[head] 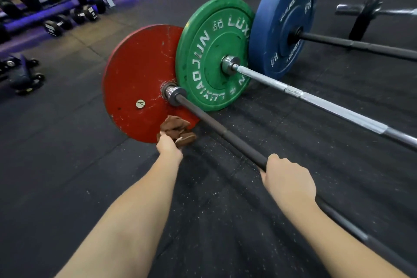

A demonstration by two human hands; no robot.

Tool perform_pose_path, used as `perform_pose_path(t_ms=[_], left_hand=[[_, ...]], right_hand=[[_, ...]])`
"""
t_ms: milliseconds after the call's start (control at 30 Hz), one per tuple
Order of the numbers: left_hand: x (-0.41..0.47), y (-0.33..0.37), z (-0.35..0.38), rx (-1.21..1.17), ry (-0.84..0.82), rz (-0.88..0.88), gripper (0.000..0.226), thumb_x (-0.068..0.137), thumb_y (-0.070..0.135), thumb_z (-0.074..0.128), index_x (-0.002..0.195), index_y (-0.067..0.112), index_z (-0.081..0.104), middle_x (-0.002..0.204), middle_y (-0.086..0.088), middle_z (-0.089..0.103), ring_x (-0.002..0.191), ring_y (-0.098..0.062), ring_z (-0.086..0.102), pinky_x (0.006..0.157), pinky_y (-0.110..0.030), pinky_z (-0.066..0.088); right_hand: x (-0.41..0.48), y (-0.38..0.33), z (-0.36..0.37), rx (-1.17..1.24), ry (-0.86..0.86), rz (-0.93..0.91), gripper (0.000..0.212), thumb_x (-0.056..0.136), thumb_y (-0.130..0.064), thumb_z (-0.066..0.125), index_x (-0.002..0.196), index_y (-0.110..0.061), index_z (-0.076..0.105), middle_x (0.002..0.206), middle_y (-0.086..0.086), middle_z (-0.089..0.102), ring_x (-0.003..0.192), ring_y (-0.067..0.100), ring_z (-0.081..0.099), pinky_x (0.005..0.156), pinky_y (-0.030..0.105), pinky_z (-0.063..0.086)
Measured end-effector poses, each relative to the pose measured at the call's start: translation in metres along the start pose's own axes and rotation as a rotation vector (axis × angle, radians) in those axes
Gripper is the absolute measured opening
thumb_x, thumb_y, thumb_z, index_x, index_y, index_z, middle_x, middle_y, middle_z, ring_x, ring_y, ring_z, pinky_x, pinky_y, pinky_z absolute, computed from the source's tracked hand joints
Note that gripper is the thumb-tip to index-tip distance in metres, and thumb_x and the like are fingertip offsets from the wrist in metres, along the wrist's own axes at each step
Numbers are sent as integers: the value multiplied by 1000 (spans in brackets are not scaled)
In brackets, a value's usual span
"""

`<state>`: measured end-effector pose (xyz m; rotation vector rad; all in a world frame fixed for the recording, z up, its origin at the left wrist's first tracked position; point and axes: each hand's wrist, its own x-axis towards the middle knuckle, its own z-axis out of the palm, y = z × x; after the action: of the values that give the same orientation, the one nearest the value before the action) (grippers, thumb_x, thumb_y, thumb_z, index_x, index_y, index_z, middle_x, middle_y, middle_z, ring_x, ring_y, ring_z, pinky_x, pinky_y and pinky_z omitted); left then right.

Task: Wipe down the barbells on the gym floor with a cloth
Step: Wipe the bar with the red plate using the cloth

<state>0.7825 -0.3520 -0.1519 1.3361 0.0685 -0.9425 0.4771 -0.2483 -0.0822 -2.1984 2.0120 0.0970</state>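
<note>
Gym floor [67, 165], dark rubber, three loaded barbells lying side by side. Nearest has the red plate [135, 70], the middle one the green plate [209, 36], the farthest the blue plate [277, 29]. The plates look heavy and rigid; likely best wiped where they sit, not lifted. The red plate's paint is scratched and chipped, so the cloth may snag there.

The black bar [216, 128] runs from the red plate toward the camera. It is stiff steel and may roll on its plates, so holding the shaft to steady it makes sense. The chrome bar [316, 101] and the far bar [361, 46] lie untouched.

Right hand [288, 183]: fingers closed over the black bar mid-shaft. Left hand [169, 148]: grips the cloth [174, 126], which is brown, soft, bunched and pressed against the lower edge of the red plate, just beside the bar.

Hidden: all three bars cut off at the right edge, opposite ends unseen. Plate back faces and outer sleeves not visible. Left fingers mostly hidden behind the back of the hand and the cloth. Dumbbell rack [56, 18] at far left is blurry.
</note>
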Motion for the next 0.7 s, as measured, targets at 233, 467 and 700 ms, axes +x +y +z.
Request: perform_pose_path(t_ms=[233, 467, 700], left_hand=[[-18, -4, 63, -273, -274, -151, 71, 97, 69, 48, 141, 15, 55, 131, -16, 64, 118, -40, 62, 108, -62, 45], [-12, 0, 81, -11, -290, -106, 135, 46, 89, 78, 154, 16, 42, 155, -8, 46, 142, -35, 44, 116, -63, 35], [13, -9, 81, 138, -279, -24, 139, 18, 92, 80, 136, 21, 61, 134, 0, 66, 122, -24, 63, 107, -54, 47]], right_hand=[[0, 1, 0, -84, -9, -14, 36, 105, -52, 40, 90, -19, 36, 64, -7, 37, 52, 19, 39, 51, 34, 29], [1, 1, -2, -62, -25, -25, 32, 105, -48, 41, 92, -20, 36, 65, -7, 36, 62, 23, 48, 55, 34, 32], [0, 2, -4, -54, -37, -32, 28, 105, -44, 42, 92, -20, 36, 64, -7, 34, 62, 24, 47, 52, 33, 28]])
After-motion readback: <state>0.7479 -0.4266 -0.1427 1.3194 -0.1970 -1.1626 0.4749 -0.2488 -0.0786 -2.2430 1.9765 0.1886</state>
